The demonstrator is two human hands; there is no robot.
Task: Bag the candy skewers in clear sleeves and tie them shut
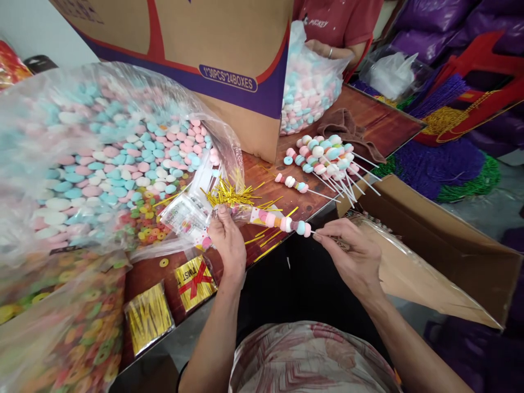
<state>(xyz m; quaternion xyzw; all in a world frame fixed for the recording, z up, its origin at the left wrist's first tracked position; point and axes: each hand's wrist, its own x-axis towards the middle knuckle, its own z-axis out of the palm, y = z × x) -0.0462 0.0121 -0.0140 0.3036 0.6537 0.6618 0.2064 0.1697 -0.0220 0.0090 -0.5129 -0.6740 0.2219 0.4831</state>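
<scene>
My right hand (354, 254) pinches the bare end of a white stick strung with pink, white, orange and blue candies (282, 222). The stick lies level above the table's front edge, its far part inside a clear printed wrapper (245, 214). My left hand (230, 245) is closed on that wrapper, thumb on top. Behind my left hand lie more flat printed wrappers (184, 215) and a loose bunch of gold twist ties (229, 194). Farther right, a single candy stick (291, 183) rests on the wood beside a heaped pile of candy sticks (327, 155).
A big clear bag of pastel candies (118, 169) and a bag of gummy rings (73, 327) fill the left. Two twist-tie packs (149, 319) lie near the edge. A tall carton (184, 54) stands behind; an open box (442, 245) sits lower right. A co-worker (335, 27) sits opposite.
</scene>
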